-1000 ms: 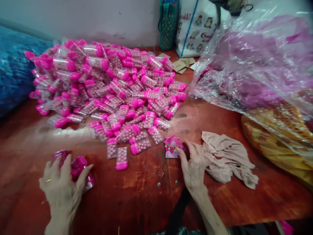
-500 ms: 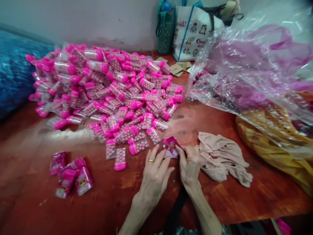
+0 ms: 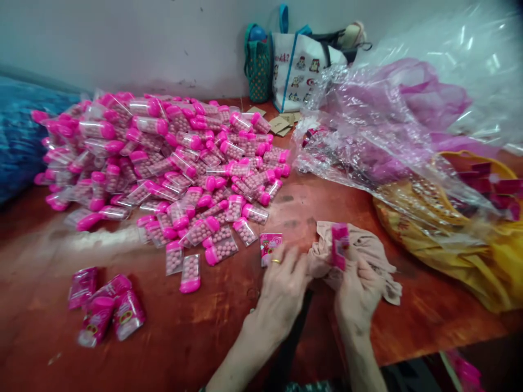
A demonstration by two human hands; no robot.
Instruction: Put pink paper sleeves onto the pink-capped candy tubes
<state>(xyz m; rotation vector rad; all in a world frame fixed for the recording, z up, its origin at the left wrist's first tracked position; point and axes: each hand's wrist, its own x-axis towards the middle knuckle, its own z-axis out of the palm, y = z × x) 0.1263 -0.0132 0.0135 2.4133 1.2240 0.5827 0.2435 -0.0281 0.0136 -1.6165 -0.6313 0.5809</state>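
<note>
My right hand (image 3: 357, 294) is closed, pinching a pink printed sleeve (image 3: 340, 245) upright above a crumpled beige cloth (image 3: 370, 245). My left hand (image 3: 284, 286), with a ring on one finger, lies low over the table. Its fingers are partly stretched toward the cloth, and I see nothing held in them. Just beyond its knuckles, a flat pink printed sleeve (image 3: 269, 245) rests on the table, its lower right part hidden by the hand. To the left lie several small bead-filled containers with pink caps (image 3: 190, 272).
A large heap of pink-capped containers (image 3: 175, 163) covers the back left. Several wrapped pink packs (image 3: 110, 305) lie front left. At right are crumpled clear plastic (image 3: 347, 125) and a yellow bag (image 3: 429, 239). A white tote (image 3: 300, 71) and blue bag (image 3: 28, 136) stand behind.
My right hand has moved right, away from the flat sleeve, and now raises a pink sleeve over the cloth. My left hand has shifted right past the flat sleeve. The view has tilted slightly.
</note>
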